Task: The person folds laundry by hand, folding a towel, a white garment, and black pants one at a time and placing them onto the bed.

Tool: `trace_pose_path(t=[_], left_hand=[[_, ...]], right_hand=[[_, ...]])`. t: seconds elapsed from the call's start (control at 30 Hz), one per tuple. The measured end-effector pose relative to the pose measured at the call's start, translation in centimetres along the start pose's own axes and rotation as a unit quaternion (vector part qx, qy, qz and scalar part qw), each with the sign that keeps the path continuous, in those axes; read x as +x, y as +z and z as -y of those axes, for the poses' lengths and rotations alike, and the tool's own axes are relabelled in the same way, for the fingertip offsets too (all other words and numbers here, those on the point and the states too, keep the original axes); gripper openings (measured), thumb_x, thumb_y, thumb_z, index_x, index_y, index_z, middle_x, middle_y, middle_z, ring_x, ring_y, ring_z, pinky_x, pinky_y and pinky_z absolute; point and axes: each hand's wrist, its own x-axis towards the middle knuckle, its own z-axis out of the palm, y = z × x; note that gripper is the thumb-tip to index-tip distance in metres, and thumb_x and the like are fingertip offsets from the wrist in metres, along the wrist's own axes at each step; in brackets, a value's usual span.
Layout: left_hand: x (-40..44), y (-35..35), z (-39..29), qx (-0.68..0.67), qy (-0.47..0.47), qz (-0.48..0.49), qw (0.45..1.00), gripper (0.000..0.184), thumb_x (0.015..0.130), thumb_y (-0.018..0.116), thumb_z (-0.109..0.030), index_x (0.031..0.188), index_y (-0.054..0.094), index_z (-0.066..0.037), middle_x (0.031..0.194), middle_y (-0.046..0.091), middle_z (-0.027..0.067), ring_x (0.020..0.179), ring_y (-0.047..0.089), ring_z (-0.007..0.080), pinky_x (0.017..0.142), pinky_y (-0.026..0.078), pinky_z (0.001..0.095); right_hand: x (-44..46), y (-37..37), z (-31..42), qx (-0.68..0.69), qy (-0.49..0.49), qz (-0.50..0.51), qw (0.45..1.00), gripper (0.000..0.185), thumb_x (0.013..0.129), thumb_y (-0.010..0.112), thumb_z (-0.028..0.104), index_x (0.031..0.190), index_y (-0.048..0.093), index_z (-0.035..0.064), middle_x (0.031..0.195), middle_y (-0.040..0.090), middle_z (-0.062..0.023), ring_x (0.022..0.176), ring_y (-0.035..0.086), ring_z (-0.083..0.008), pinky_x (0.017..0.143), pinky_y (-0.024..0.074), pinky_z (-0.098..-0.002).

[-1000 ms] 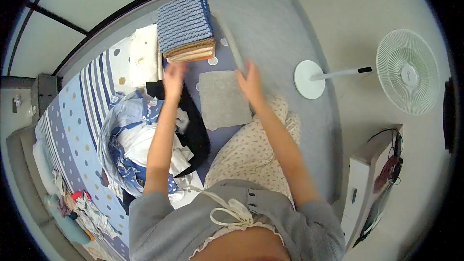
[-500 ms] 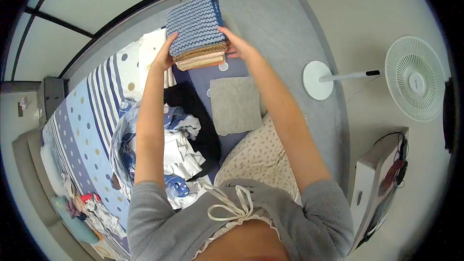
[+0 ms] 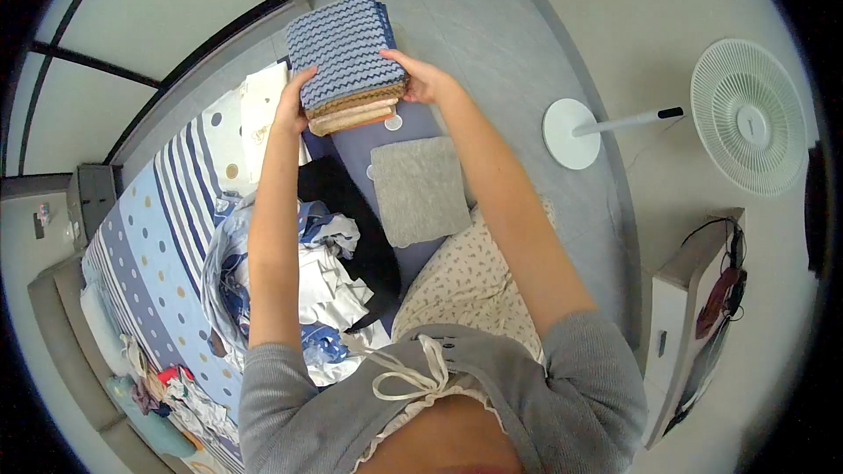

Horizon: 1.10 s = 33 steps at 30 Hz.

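A bed (image 3: 145, 219) with a striped and dotted spread is filling the left of the room, while a grey floor (image 3: 474, 26) is running along its edge; on the bed, in front of the person, a folded grey cloth (image 3: 420, 193) is lying flat, its near corner close to the patterned trousers (image 3: 479, 276); just beyond the grey cloth, slightly to its left, a stack of folded towels (image 3: 347, 53) is sitting between the two hands, a blue zigzag towel showing on top and brown, cream and peach layers showing beneath; the left hand (image 3: 292, 104) is gripping the stack's left side and the right hand (image 3: 421, 79) its right side, each with the thumb on the top towel and the fingers partly hidden, so whether they are reaching underneath I cannot tell; whether the stack is resting on the bed or being held just above it, I cannot tell either; to the left of the grey cloth, black fabric (image 3: 356, 219) is stretching out beside a loose heap of blue and white clothes (image 3: 329, 285); beyond the grey cloth and farther left than the stack, folded cream fabric (image 3: 260, 118) is lying; well to the right of the grey cloth, a white fan (image 3: 751, 118) is standing on the floor, and nearer the person than that fan, a white cabinet (image 3: 667, 320) is standing.
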Motion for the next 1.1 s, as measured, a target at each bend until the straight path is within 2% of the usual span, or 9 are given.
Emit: trace_pose_path(t=[0.2,0.23,0.37,0.47,0.53,0.63,0.73,0.9,1.1], left_hand=[[-3.4,5.4,-2.0,0.090,0.081,-0.015,0.993,0.063,0.067,0.069,-0.023,0.115,0.039,0.003,0.102,0.053,0.0161,0.091,0.054,0.0246,0.079,0.045,0.0344],[-4.5,6.6,-1.9,0.091,0.092,-0.017,0.991,0.063,0.066,0.070,-0.020,0.115,0.038,0.002,0.101,0.053,0.0163,0.090,0.055,0.0242,0.077,0.046,0.0335],[-10.5,9.3,-0.1,0.086,0.082,-0.010,0.993,0.068,0.064,0.072,-0.018,0.118,0.035,0.002,0.108,0.050,0.0168,0.096,0.052,0.0248,0.081,0.043,0.0335],[-14.6,7.2,4.2,0.048,0.025,0.010,0.998,0.064,0.063,0.071,-0.017,0.115,0.041,0.002,0.110,0.051,0.0118,0.100,0.050,0.0236,0.088,0.038,0.0346],[-15.7,4.1,8.7,0.029,-0.041,0.022,0.998,0.061,0.063,0.069,-0.014,0.115,0.042,0.001,0.110,0.052,0.0108,0.100,0.050,0.0226,0.088,0.038,0.0342],[-16.7,1.3,13.8,0.000,-0.106,0.041,0.994,0.057,0.064,0.067,-0.011,0.115,0.043,-0.001,0.109,0.053,0.0097,0.100,0.050,0.0219,0.088,0.038,0.0336],[-17.2,0.4,17.5,0.000,-0.130,-0.002,0.992,0.058,0.065,0.067,-0.013,0.116,0.042,-0.002,0.111,0.051,0.0093,0.101,0.049,0.0228,0.087,0.038,0.0344],[-17.6,1.6,16.7,-0.040,-0.126,0.031,0.991,0.061,0.070,0.062,-0.021,0.122,0.035,-0.005,0.114,0.048,0.0098,0.104,0.047,0.0251,0.089,0.038,0.0375],[-17.7,1.7,17.3,0.039,-0.110,0.020,0.993,0.066,0.066,0.066,-0.019,0.122,0.034,-0.001,0.117,0.046,0.0111,0.110,0.042,0.0237,0.093,0.032,0.0343]], right_hand=[[-3.8,-2.2,-1.3,0.153,-0.043,0.111,0.981,0.058,0.076,0.062,0.040,0.119,0.045,0.0064,0.119,0.049,-0.0078,0.110,0.045,-0.0195,0.094,0.0340,-0.0347],[-4.5,-2.8,-1.8,0.170,-0.073,0.128,0.974,0.065,0.069,0.070,0.038,0.118,0.045,0.0031,0.118,0.050,-0.0089,0.107,0.048,-0.0212,0.093,0.0373,-0.0356],[-10.4,-4.2,-3.5,0.027,-0.115,0.050,0.992,0.092,0.066,0.068,0.047,0.130,0.024,-0.0020,0.132,0.032,-0.0183,0.119,0.035,-0.0262,0.099,0.0293,-0.0364],[-12.8,-6.4,-9.1,-0.155,-0.117,-0.059,0.979,0.096,0.064,0.068,0.048,0.131,0.022,-0.0026,0.130,0.034,-0.0196,0.119,0.036,-0.0262,0.100,0.0262,-0.0363],[-17.4,-3.2,-11.0,-0.166,-0.115,-0.079,0.976,0.083,0.066,0.069,0.033,0.126,0.029,-0.0083,0.123,0.041,-0.0188,0.114,0.040,-0.0259,0.097,0.0288,-0.0338],[-17.0,-3.8,-17.6,-0.106,-0.070,-0.064,0.990,0.097,0.061,0.070,0.046,0.131,0.023,-0.0029,0.128,0.036,-0.0195,0.118,0.036,-0.0280,0.099,0.0271,-0.0350],[-15.3,-5.5,-21.7,-0.038,-0.057,-0.050,0.996,0.097,0.062,0.070,0.046,0.130,0.022,-0.0033,0.128,0.036,-0.0193,0.116,0.038,-0.0283,0.098,0.0286,-0.0340],[-15.5,-4.6,-20.5,-0.005,-0.103,-0.066,0.993,0.093,0.063,0.069,0.041,0.130,0.022,-0.0036,0.125,0.038,-0.0184,0.112,0.041,-0.0260,0.091,0.0364,-0.0333],[-16.0,-5.5,-20.4,0.032,-0.045,-0.049,0.997,0.087,0.064,0.068,0.034,0.131,0.023,0.0012,0.124,0.040,-0.0140,0.110,0.042,-0.0226,0.089,0.0374,-0.0330]])
